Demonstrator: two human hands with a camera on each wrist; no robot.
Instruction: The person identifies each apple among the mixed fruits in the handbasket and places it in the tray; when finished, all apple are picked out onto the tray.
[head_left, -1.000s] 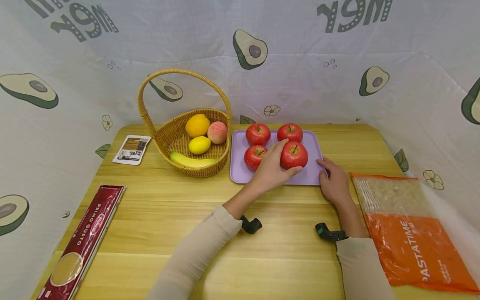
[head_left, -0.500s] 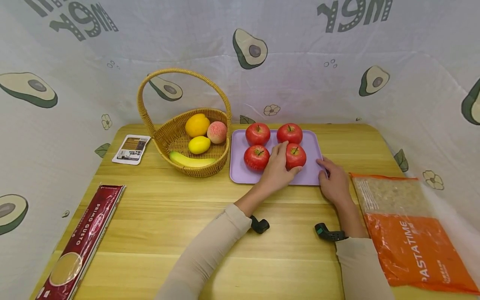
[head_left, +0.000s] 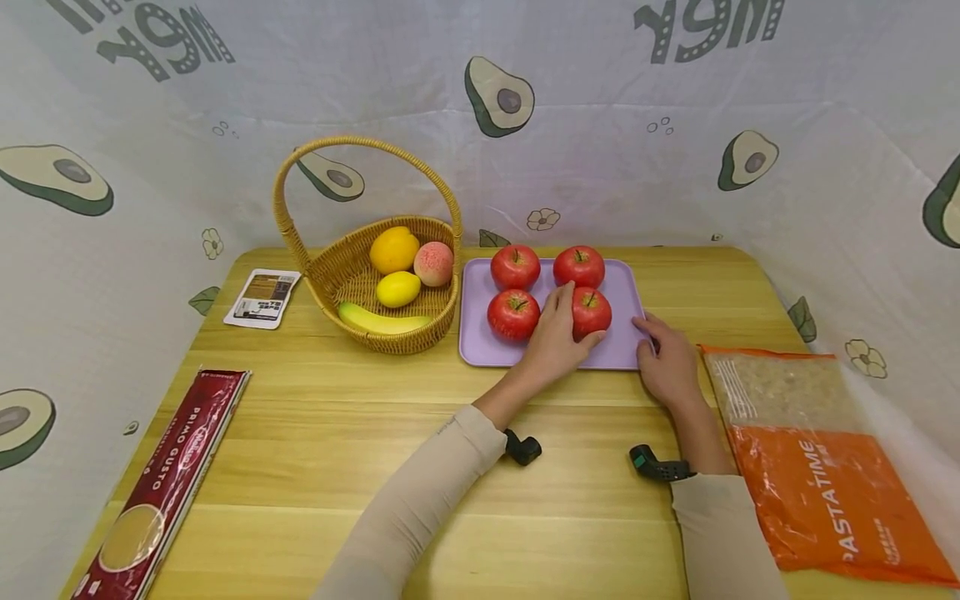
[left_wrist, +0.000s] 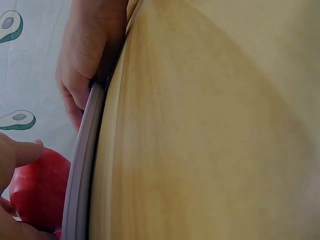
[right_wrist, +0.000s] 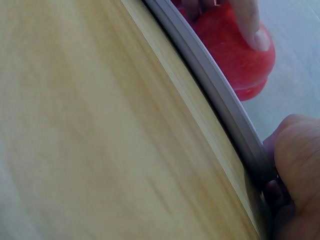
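On a lilac tray [head_left: 480, 354] lie several red apples. My left hand [head_left: 551, 342] holds the front right apple [head_left: 592, 312], its fingers along the left side and the thumb at the front. Close to those fingers sits the front left apple [head_left: 513, 315]; the back left apple [head_left: 515, 267] and the back right apple [head_left: 579, 266] are behind. In the left wrist view the held apple [left_wrist: 42, 190] shows just over the tray rim [left_wrist: 80, 165]. My right hand [head_left: 667, 362] grips the tray's right edge, thumb and fingers around the rim [right_wrist: 255, 155].
Left of the tray stands a wicker basket [head_left: 422, 340] with a tall handle, holding a banana, a lemon, a peach and a larger yellow fruit. A white packet [head_left: 262, 298] lies farther left. A pasta packet [head_left: 165, 475] lies at left, an orange pasta bag [head_left: 832, 492] at right.
My left hand has shifted slightly right, and the apple in it has come down toward the tray, uncovering more of the front left apple. My right hand has stayed on the tray edge.
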